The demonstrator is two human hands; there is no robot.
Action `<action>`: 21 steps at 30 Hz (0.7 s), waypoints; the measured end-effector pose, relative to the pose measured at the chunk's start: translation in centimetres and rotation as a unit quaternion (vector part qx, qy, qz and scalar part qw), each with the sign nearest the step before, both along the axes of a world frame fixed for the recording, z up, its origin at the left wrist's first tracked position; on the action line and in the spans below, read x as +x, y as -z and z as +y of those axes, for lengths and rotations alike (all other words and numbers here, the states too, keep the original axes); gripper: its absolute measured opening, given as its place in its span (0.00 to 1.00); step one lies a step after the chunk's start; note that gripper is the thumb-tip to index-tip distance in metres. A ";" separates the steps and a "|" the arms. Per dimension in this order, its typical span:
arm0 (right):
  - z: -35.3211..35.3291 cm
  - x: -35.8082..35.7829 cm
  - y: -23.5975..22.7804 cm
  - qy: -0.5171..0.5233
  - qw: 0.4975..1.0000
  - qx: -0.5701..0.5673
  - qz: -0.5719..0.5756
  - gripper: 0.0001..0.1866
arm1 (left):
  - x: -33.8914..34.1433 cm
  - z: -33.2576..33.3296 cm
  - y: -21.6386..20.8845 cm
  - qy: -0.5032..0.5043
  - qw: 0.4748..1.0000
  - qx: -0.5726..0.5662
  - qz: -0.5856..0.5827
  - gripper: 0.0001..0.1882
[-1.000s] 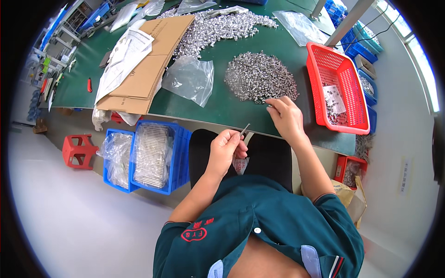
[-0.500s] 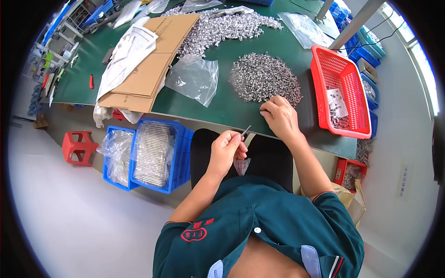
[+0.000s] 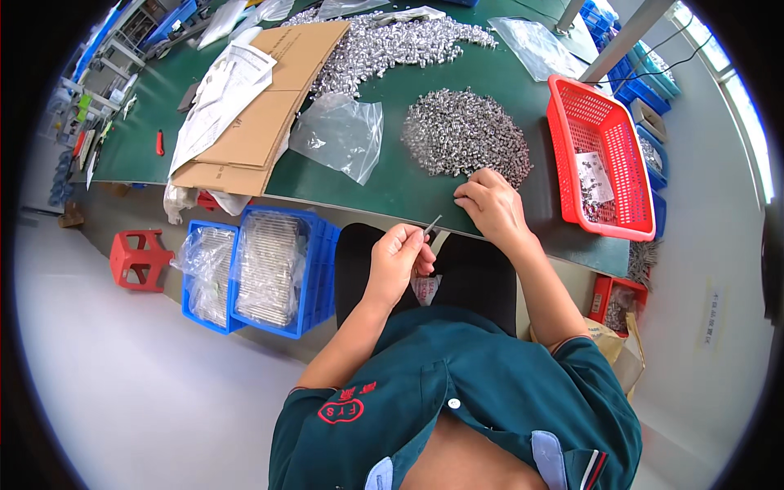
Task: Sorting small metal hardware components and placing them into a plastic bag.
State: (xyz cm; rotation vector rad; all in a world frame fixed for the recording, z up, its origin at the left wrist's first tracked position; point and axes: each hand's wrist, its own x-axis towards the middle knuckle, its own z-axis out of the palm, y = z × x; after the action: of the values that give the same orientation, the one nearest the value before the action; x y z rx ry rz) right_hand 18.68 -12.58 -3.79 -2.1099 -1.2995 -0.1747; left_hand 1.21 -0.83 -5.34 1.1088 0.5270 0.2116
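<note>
My left hand is closed just off the table's front edge. Between its thumb and fingertips it pinches a thin, dark metal rod, whose free end points up and to the right. My right hand rests at the near edge of a round pile of small silvery metal parts. Its fingers are bent and pressed together, low over the green table. Whatever lies between those fingertips is hidden.
A red plastic basket holding a paper slip and some small parts stands right of the pile. Flattened cardboard, a clear plastic bag and a larger heap of shiny parts lie left and behind. Blue crates stand on the floor, left.
The right hand has shifted very slightly left at the pile's edge. The left hand keeps the rod in nearly the same place.
</note>
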 end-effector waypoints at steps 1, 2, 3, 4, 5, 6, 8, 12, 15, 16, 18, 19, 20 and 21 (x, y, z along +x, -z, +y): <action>0.0 -0.1 -0.1 -0.001 1.000 0.000 0.001 0.07 | 0.0 0.0 0.1 -0.001 1.000 0.000 -0.003 0.09; 0.0 -0.4 -0.4 -0.003 0.999 0.018 0.048 0.06 | 0.0 0.0 0.1 -0.002 1.000 0.000 -0.002 0.09; -0.1 -0.7 -0.7 -0.004 0.995 0.036 0.095 0.05 | 0.1 0.0 0.1 -0.004 1.000 0.005 -0.002 0.09; -0.2 -1.1 -1.1 -0.004 0.995 0.035 0.096 0.05 | 0.0 -0.1 0.1 -0.005 1.000 0.010 -0.001 0.09; -0.4 -1.6 -1.6 -0.009 0.961 0.046 0.273 0.05 | 0.0 -0.1 0.1 -0.004 1.000 0.010 0.000 0.09; -0.5 -2.0 -1.8 -0.014 0.895 0.056 0.442 0.05 | 0.0 -0.2 0.1 -0.005 1.000 0.012 0.000 0.09; -0.9 -2.3 -1.7 -0.036 0.858 0.073 0.507 0.06 | 0.2 -0.3 0.1 -0.003 1.000 0.014 -0.002 0.09; -0.9 -2.7 -2.1 -0.045 0.830 0.060 0.552 0.06 | 0.3 -0.5 -0.1 0.006 0.999 0.043 -0.014 0.08; -1.0 -2.7 -2.1 -0.042 0.831 0.060 0.552 0.06 | 0.1 -0.5 -0.2 0.008 0.998 0.055 -0.018 0.08; -1.0 -2.7 -2.0 -0.042 0.833 0.057 0.549 0.06 | 0.1 -0.6 -0.2 0.011 0.998 0.064 -0.020 0.08; -1.1 -2.8 -2.1 -0.043 0.835 0.055 0.546 0.06 | 0.1 -0.6 -0.4 0.012 0.997 0.068 -0.019 0.08; -1.1 -2.8 -2.2 -0.043 0.837 0.054 0.544 0.06 | 0.1 -0.7 -0.5 0.013 0.997 0.072 -0.019 0.08; -1.2 -2.8 -2.2 -0.043 0.836 0.054 0.544 0.06 | 0.1 -0.6 -0.5 0.013 0.997 0.073 -0.019 0.08; -1.2 -2.8 -2.3 -0.044 0.843 0.052 0.534 0.06 | 0.0 -0.6 -0.5 0.018 0.996 0.080 -0.017 0.08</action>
State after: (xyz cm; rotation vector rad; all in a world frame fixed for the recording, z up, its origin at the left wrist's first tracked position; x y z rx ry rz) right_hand 15.86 -13.77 -1.50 -1.5760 -0.6468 0.8455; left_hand 1.25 -1.41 -4.79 1.2681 0.4657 0.2452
